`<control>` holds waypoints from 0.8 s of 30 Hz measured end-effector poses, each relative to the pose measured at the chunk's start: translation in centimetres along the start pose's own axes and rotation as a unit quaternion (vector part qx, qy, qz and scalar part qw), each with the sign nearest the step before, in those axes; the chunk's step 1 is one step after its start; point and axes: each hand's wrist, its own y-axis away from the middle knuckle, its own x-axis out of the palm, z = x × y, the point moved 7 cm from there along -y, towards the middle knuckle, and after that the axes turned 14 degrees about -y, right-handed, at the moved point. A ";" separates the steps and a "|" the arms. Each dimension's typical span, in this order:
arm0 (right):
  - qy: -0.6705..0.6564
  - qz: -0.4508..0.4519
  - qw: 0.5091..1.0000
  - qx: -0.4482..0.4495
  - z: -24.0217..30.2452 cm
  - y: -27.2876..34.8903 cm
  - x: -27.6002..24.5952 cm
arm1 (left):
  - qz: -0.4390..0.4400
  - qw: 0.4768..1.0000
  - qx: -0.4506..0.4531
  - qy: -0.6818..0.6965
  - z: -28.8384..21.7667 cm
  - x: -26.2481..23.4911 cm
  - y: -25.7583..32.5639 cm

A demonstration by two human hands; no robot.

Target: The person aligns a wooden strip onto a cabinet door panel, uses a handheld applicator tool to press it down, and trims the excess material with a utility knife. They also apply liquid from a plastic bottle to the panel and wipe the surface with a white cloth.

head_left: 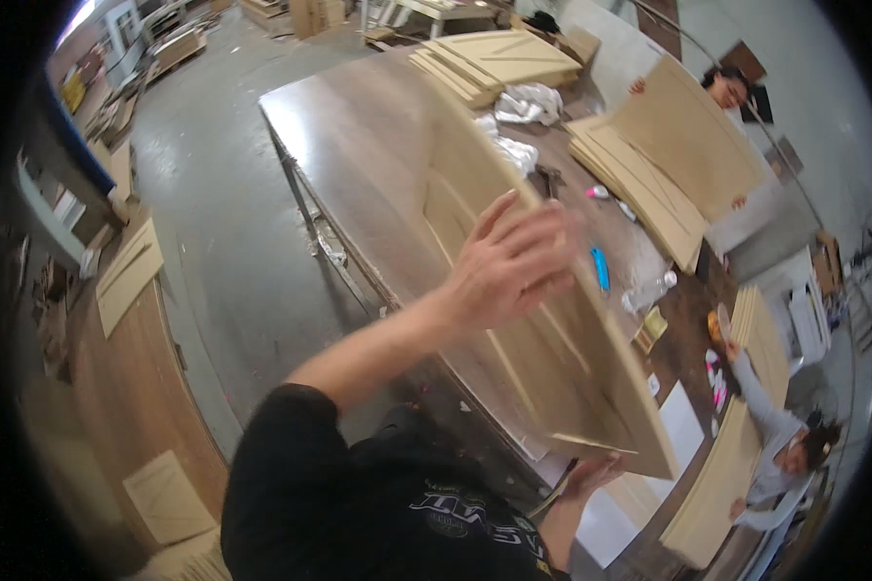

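A tan cabinet door (591, 358) with a framed, recessed face stands tilted on its edge over the table in front of me. My left hand (513, 257) is at its upper long edge, fingers bent over it and somewhat smeared by motion. Low on the near end, my right hand (591, 474) grips the same door; part of that hand is hidden behind it. The door's far end is blurred. Beneath the near end lies a white sheet (683, 426) on the brown table (349, 126).
Tan panels are stacked at the table's far end (504, 60) and right side (639, 184). A person across holds up a panel (693, 136); another person (780, 455) leans over a near-right stack. A blue tool (601, 269), clear bottle (651, 290) and white cloths (528, 104) lie about.
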 end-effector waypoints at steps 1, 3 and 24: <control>0.069 -0.046 0.996 0.028 1.6 -0.2 0.8 | -0.141 0.978 -0.152 0.022 2.3 -0.6 1.7; 0.023 0.011 0.998 0.050 0.8 -0.8 1.1 | -0.134 0.900 -0.402 0.106 4.2 4.1 8.8; 0.144 0.355 0.907 0.176 -10.2 -4.1 -12.7 | -0.355 0.402 -0.677 0.505 -10.0 -9.5 54.4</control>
